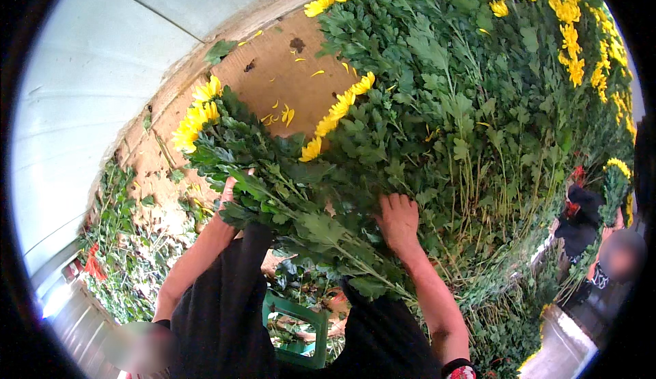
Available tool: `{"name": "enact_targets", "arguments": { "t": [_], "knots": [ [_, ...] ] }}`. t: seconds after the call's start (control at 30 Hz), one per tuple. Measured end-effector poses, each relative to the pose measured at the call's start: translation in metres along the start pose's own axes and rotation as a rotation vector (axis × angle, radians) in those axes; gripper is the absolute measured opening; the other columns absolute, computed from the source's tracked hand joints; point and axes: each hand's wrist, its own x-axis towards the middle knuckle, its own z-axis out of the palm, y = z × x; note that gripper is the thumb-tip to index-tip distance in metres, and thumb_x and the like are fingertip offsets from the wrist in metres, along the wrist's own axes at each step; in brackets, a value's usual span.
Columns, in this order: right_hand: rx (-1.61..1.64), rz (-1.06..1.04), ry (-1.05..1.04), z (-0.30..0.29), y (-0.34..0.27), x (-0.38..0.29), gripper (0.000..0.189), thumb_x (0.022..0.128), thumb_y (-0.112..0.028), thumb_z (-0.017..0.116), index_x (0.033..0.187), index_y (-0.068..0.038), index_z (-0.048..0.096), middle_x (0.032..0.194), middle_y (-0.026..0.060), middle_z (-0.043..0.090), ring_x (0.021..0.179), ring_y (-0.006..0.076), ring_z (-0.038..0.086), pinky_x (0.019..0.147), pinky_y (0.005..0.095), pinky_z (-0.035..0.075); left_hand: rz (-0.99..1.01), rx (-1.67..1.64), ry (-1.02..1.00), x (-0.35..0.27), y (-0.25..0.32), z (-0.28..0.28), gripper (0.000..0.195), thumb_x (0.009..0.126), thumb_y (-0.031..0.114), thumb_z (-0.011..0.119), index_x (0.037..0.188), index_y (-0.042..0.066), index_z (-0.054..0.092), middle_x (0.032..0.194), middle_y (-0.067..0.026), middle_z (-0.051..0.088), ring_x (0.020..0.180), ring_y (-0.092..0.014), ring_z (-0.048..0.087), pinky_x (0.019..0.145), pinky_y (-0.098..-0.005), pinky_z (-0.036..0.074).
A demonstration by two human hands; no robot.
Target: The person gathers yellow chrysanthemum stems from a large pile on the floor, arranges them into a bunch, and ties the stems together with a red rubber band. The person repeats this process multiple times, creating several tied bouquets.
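A bundle of yellow chrysanthemums (256, 174) lies slantwise across my lap, its blooms at the upper left and its bare stem ends toward the lower right. Under its leafy left side is my left hand (233, 187), thumb showing and most fingers hidden by leaves. My right hand (398, 221) reaches with bent fingers into the foliage between that bundle and the large heap of cut chrysanthemums (461, 97); its fingertips are hidden, so whether it grips a stem cannot be seen. A short row of yellow blooms (335, 112) edges the heap just above.
Brown cardboard (287, 82) with loose petals lies beyond the bundle, by a pale panelled wall (92, 71). Leaf litter (138, 246) covers the ground at left. A green plastic stool (320, 335) stands between my legs. At far right another person (597, 240) holds a flower bunch.
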Motion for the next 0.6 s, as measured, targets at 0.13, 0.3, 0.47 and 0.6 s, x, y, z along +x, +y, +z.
{"name": "enact_targets", "arguments": {
  "t": [0.13,0.3,0.47,0.6],
  "knots": [
    [0.308,0.039,-0.083,-0.013,0.004,-0.010,0.046,0.074,-0.019,0.073,0.116,-0.007,0.057,0.113,0.0118,0.056,0.093,0.0330,0.056,0.074,0.0415,0.048,-0.008,-0.050,0.036,-0.012,-0.001,-0.007,0.048,0.077,0.039,0.072,0.110,0.007,0.063,0.094,-0.0097,0.066,0.084,-0.025,0.064,0.080,-0.0411,0.055],
    [0.771,0.366,-0.301,-0.058,0.038,-0.015,0.046,0.082,-0.021,0.070,0.121,-0.002,0.055,0.129,0.0163,0.053,0.104,0.0379,0.059,0.087,0.0402,0.049,-0.031,-0.121,0.001,-0.002,-0.005,-0.007,0.050,0.075,0.038,0.073,0.112,0.006,0.061,0.094,-0.0085,0.066,0.084,-0.024,0.064,0.079,-0.0401,0.055],
    [0.722,0.175,-0.070,-0.029,0.062,-0.015,0.049,0.082,-0.014,0.067,0.127,-0.002,0.049,0.139,0.0195,0.044,0.129,0.0340,0.043,0.098,0.0416,0.044,-0.014,-0.081,0.035,0.005,-0.003,0.000,0.052,0.074,0.037,0.074,0.113,0.006,0.060,0.095,-0.0078,0.066,0.085,-0.024,0.064,0.079,-0.0405,0.055],
    [0.330,0.281,0.115,-0.046,0.036,-0.006,0.054,0.079,-0.009,0.067,0.126,-0.005,0.042,0.118,0.0193,0.052,0.105,0.0404,0.055,0.081,0.0455,0.051,-0.029,-0.126,0.055,0.006,-0.007,-0.011,0.053,0.073,0.037,0.075,0.114,0.006,0.060,0.096,-0.0077,0.066,0.086,-0.024,0.064,0.080,-0.0415,0.055]
  ]
}}
